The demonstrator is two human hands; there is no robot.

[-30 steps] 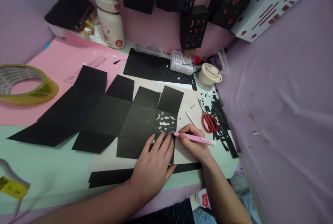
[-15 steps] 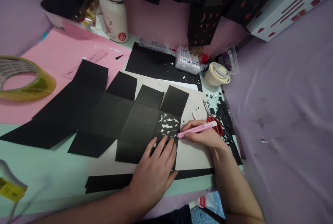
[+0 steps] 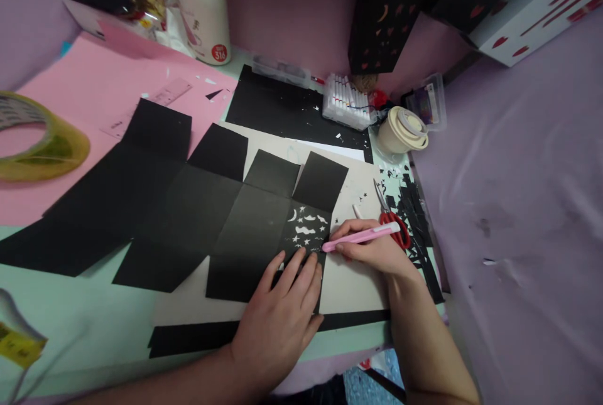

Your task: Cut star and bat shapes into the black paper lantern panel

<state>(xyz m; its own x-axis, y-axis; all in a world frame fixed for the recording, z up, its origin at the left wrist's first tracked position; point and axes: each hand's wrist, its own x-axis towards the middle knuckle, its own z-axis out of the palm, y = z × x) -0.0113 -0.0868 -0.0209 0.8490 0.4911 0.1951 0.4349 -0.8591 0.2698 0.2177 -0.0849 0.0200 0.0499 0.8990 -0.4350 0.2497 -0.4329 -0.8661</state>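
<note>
A large sheet of black card (image 3: 198, 204), creased and cut into flaps, lies flat on a pale board (image 3: 353, 286). White moon, star and cloud shapes (image 3: 305, 230) show in its right panel. My right hand (image 3: 372, 248) grips a pink pen-shaped craft knife (image 3: 360, 237), its tip down at the panel's right edge near the lowest shapes. My left hand (image 3: 282, 311) lies flat, fingers apart, pressing on the card just below those shapes. Under my left palm some of the card is hidden.
Red-handled scissors (image 3: 393, 223) and black paper scraps (image 3: 414, 216) lie right of my right hand. Behind stand a box of markers (image 3: 347, 103), a cream cup (image 3: 400, 132) and a white bottle (image 3: 200, 12). A tape roll (image 3: 66, 147) is at left; black strips (image 3: 193, 338) lie in front.
The view has shifted slightly. My right hand stays near the panel's right edge with the craft knife, and my left hand still presses on the card.
</note>
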